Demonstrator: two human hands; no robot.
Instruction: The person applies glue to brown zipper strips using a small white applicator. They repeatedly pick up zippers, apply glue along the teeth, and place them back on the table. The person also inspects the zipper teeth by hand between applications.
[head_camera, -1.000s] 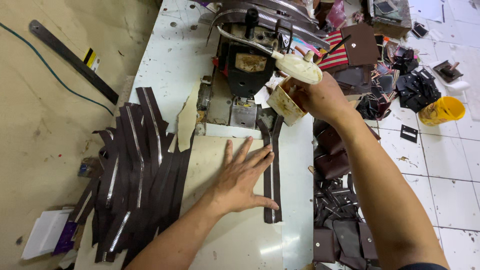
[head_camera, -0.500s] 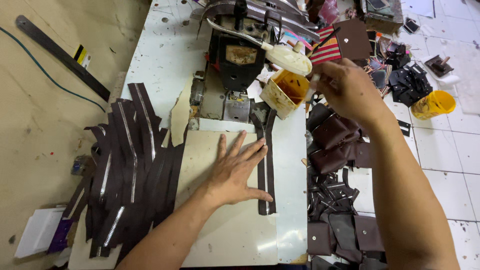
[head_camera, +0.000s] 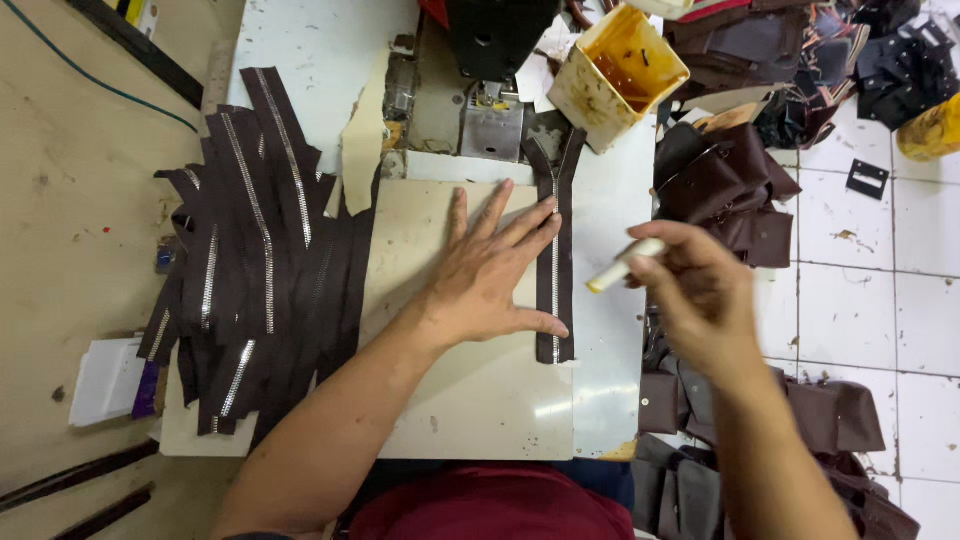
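My left hand (head_camera: 487, 268) lies flat, fingers spread, on a beige board (head_camera: 470, 400), its fingertips and thumb touching a dark brown zipper strip (head_camera: 553, 215) that lies lengthwise on the board. My right hand (head_camera: 700, 290) hovers just right of the strip and grips a thin white stick (head_camera: 622, 266) with a yellowish tip pointing left toward the zipper. A yellow-stained open tub (head_camera: 617, 75) stands behind, beside the sewing machine (head_camera: 492, 60).
A pile of several brown zipper strips (head_camera: 255, 270) lies left of the board. Dark brown leather pieces (head_camera: 725, 190) are heaped to the right and lower right over a white tiled floor (head_camera: 880, 300). A small white box (head_camera: 108, 380) sits at the left.
My right hand came down from the tub at the back to beside the zipper strip, still holding the stick. The left hand stayed flat on the board.
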